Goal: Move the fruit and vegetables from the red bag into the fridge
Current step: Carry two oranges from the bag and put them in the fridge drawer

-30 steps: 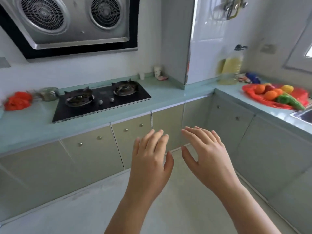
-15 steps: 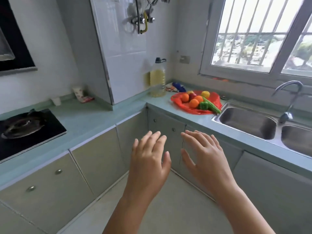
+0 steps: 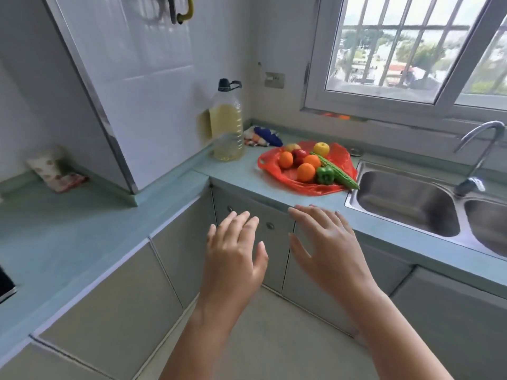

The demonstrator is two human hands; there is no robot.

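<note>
Your view has swung right over the last second. The hob has dropped out on the left and the sink corner is now ahead. Your left hand (image 3: 236, 259) and right hand (image 3: 326, 248) keep the same pose as before, side by side in front of the cupboard doors. Grip on both: fingers straight and spread, holding nothing.

On the bench (image 3: 233, 174), left to right:
- A crumpled packet (image 3: 59, 171) lies by the tiled column.
- The oil bottle (image 3: 227, 124) stands in the far corner, near the bag's left side.
- The red bag (image 3: 344, 160) lies flat and open, just left of the sink (image 3: 406, 198).
- On the bag are three oranges (image 3: 306, 172), a red apple (image 3: 299, 154), a yellow fruit (image 3: 321, 148) at the far side and a green pepper (image 3: 325, 174).
- A long green gourd (image 3: 343, 178) also lies on it, its tip reaching the sink rim.

Reading: this is approach only. Nothing is lifted, and all the produce still sits on the bag. The fridge is not in view.

Room to move:
- There is open floor between you and the bench front, and free air over the bag.
- Mind the bench's near edge just ahead of your right fingers.
- The bottle stands to the bag's left; the sink drop and the tap (image 3: 477, 152) are to its right.
- Round fruit may roll off the flat bag once a neighbour is lifted.
</note>
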